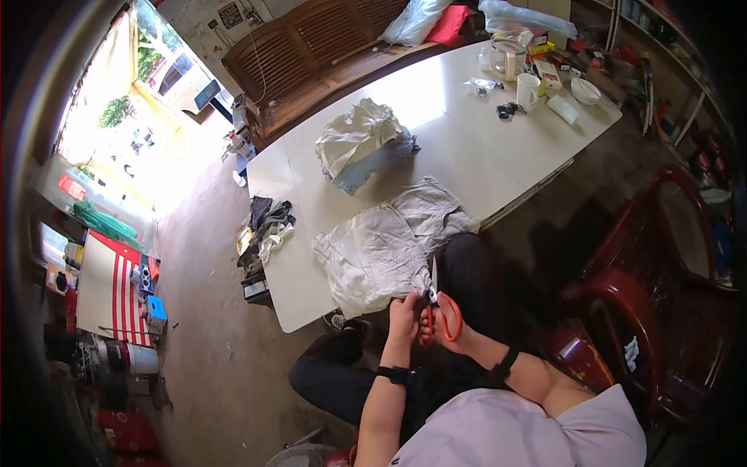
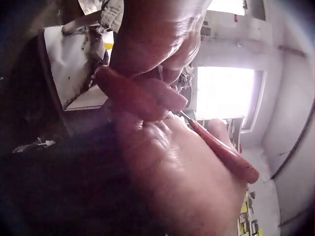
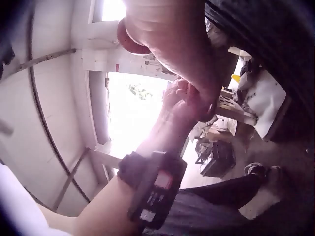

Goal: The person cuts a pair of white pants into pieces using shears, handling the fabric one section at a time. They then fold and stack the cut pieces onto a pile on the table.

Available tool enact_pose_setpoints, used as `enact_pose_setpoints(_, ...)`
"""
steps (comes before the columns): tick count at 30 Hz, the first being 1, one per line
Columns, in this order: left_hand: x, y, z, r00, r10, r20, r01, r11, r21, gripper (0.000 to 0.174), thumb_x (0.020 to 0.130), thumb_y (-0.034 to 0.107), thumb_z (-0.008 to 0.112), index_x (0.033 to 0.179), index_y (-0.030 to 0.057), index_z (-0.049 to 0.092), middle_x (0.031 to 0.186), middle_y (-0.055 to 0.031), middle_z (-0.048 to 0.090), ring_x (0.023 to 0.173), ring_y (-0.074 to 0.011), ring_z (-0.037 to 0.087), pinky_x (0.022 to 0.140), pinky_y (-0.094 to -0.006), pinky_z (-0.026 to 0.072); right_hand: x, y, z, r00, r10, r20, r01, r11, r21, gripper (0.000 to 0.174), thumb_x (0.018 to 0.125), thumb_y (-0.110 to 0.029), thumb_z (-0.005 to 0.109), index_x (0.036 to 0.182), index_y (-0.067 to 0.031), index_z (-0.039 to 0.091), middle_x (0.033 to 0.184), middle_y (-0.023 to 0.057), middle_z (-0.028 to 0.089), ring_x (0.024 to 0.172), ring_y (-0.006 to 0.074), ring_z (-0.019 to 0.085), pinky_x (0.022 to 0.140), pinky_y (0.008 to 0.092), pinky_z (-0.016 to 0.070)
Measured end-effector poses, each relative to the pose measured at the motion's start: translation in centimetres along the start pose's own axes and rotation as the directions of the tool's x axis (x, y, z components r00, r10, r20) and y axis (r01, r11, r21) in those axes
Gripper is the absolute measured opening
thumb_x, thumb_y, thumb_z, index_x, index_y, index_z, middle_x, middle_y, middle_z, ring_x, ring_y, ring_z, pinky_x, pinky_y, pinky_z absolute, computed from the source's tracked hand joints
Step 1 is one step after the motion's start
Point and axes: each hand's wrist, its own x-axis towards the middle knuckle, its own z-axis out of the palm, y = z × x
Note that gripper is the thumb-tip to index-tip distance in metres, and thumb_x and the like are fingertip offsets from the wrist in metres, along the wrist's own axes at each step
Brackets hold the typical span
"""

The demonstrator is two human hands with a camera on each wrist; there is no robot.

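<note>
Orange scissors (image 1: pixel 437 307) in right hand (image 1: pixel 459 335); garment (image 1: pixel 381 249) overhangs table (image 1: pixel 482 148) edge.

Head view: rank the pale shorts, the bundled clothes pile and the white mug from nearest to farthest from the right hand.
Measured from the right hand, which grips the orange scissors:
1. pale shorts, at the near edge of the table, right at the scissor blades.
2. bundled clothes pile, in the middle, beyond the shorts.
3. white mug, at the far end, on the right.
</note>
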Motion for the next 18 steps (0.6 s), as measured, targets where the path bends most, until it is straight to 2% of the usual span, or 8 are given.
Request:
enact_pose_setpoints(3, -0.2, 0.0, 0.3, 1.000, 0.001, -0.015, -0.002, 0.999, -0.054, 0.017, 0.088, 0.016, 0.057, 0.083, 0.0002, 0.054, 0.062, -0.0057, 0.054, 0.042, -0.0159, 0.048, 0.040, -0.0295, 0.0390, 0.7, 0.3, -0.6, 1.000, 0.024, 0.008, -0.024, 0.999, -0.045, 0.066, 0.084, -0.075, 0.033, 0.082, -0.0095, 0.043, 0.070, 0.0023, 0.040, 0.061, 0.0162, 0.042, 0.060, 0.0295, 0.0400)
enact_pose_setpoints(5, 0.5, -0.5, -0.3, 1.000, 0.005, 0.003, -0.004, 0.999, -0.053, 0.015, 0.088, 0.015, 0.057, 0.083, 0.0010, 0.055, 0.066, -0.0069, 0.055, 0.048, -0.0170, 0.051, 0.045, -0.0304, 0.0414, 0.5, 0.2, -0.4, 0.999, 0.032, -0.028, -0.033, 0.999, -0.034, 0.062, 0.086, -0.073, 0.032, 0.078, -0.0117, 0.040, 0.066, -0.0003, 0.036, 0.055, 0.0137, 0.037, 0.053, 0.0261, 0.0373)
enact_pose_setpoints(8, 1.5, -1.4, -1.0, 0.999, 0.040, -0.028, -0.042, 0.993, -0.106, 0.014, 0.088, 0.015, 0.056, 0.085, 0.0008, 0.056, 0.072, -0.0084, 0.058, 0.060, -0.0192, 0.056, 0.056, -0.0314, 0.0455, 0.5, 0.3, -0.3, 0.994, 0.074, -0.077, -0.079, 0.994, -0.070, 0.058, 0.088, -0.069, 0.034, 0.076, -0.0129, 0.041, 0.060, -0.0026, 0.035, 0.047, 0.0105, 0.034, 0.045, 0.0242, 0.0343)
enact_pose_setpoints(10, 2.0, -1.7, -1.0, 1.000, -0.002, -0.001, 0.002, 0.971, -0.238, 0.018, 0.088, 0.019, 0.057, 0.092, 0.0017, 0.059, 0.083, -0.0081, 0.060, 0.077, -0.0199, 0.058, 0.071, -0.0320, 0.0462, 0.0, 0.1, 0.4, 0.987, -0.023, -0.157, -0.005, 0.984, -0.176, 0.055, 0.089, -0.066, 0.037, 0.072, -0.0140, 0.041, 0.055, -0.0042, 0.035, 0.040, 0.0081, 0.032, 0.038, 0.0236, 0.0318)
enact_pose_setpoints(11, 2.1, -1.8, -1.0, 1.000, 0.001, 0.004, 0.000, 0.971, -0.240, 0.018, 0.088, 0.019, 0.057, 0.092, 0.0017, 0.059, 0.083, -0.0081, 0.060, 0.077, -0.0199, 0.058, 0.071, -0.0320, 0.0462, -0.2, -0.1, 0.5, 0.987, -0.027, -0.158, -0.002, 0.984, -0.180, 0.055, 0.089, -0.066, 0.037, 0.072, -0.0140, 0.041, 0.055, -0.0042, 0.035, 0.040, 0.0081, 0.032, 0.038, 0.0236, 0.0318)
enact_pose_setpoints(14, 0.4, -0.3, 1.0, 0.980, -0.043, 0.194, 0.132, 0.872, -0.472, 0.041, 0.088, 0.039, 0.061, 0.116, 0.0084, 0.055, 0.107, -0.0079, 0.061, 0.098, -0.0245, 0.055, 0.088, -0.0377, 0.0428, -0.7, 0.0, 0.6, 0.981, -0.080, -0.176, 0.034, 0.967, -0.251, 0.055, 0.090, -0.065, 0.038, 0.069, -0.0137, 0.041, 0.054, -0.0035, 0.038, 0.040, 0.0077, 0.035, 0.037, 0.0241, 0.0333)
enact_pose_setpoints(17, 1.4, -1.0, 0.5, 0.987, -0.072, 0.144, 0.098, 0.979, -0.180, 0.049, 0.088, 0.047, 0.059, 0.117, 0.0086, 0.054, 0.110, -0.0085, 0.060, 0.102, -0.0233, 0.053, 0.090, -0.0375, 0.0414, -0.8, 0.2, 0.2, 0.981, -0.099, -0.166, 0.040, 0.944, -0.327, 0.056, 0.090, -0.065, 0.038, 0.069, -0.0132, 0.044, 0.053, -0.0028, 0.038, 0.040, 0.0088, 0.036, 0.038, 0.0242, 0.0341)
enact_pose_setpoints(18, 2.0, -1.3, 0.0, 0.987, -0.071, 0.145, 0.097, 0.979, -0.180, 0.049, 0.088, 0.047, 0.059, 0.117, 0.0086, 0.054, 0.110, -0.0085, 0.060, 0.102, -0.0233, 0.053, 0.090, -0.0375, 0.0414, -0.6, 0.4, -0.2, 0.992, -0.075, -0.097, 0.048, 0.967, -0.250, 0.055, 0.089, -0.064, 0.040, 0.073, -0.0115, 0.046, 0.055, -0.0015, 0.039, 0.043, 0.0103, 0.039, 0.042, 0.0249, 0.0371)
